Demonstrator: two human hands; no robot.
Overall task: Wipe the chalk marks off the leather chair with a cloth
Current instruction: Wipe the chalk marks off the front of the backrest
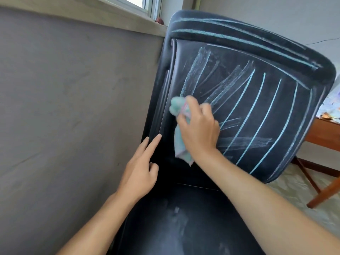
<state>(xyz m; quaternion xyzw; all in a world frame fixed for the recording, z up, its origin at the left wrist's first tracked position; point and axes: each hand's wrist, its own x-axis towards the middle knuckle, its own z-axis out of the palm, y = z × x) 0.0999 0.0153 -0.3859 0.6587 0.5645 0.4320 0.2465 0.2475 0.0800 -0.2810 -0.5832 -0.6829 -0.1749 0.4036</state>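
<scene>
Fingers of the right hand (199, 128) curl around a bunched pale green cloth (179, 129) with a pink stripe, pressing it against the backrest of a black leather chair (184, 218). One end of the cloth sticks out above the hand and the other hangs below the wrist. The left hand (139, 173) rests on the left edge of the backrest, its index and middle fingers straight and touching the leather, the other fingers loosely bent, holding nothing. Light blue chalk marks (257, 115) cover the backrest: crisp curved lines on its right half and along the padded top, and wide smeared streaks above and to the right of the cloth. Faint whitish smudges show on the seat. A grey wall (64, 107) stands to the left, with a window sill (92, 13) above it. A wooden table (323, 137) stands to the right of the chair.
</scene>
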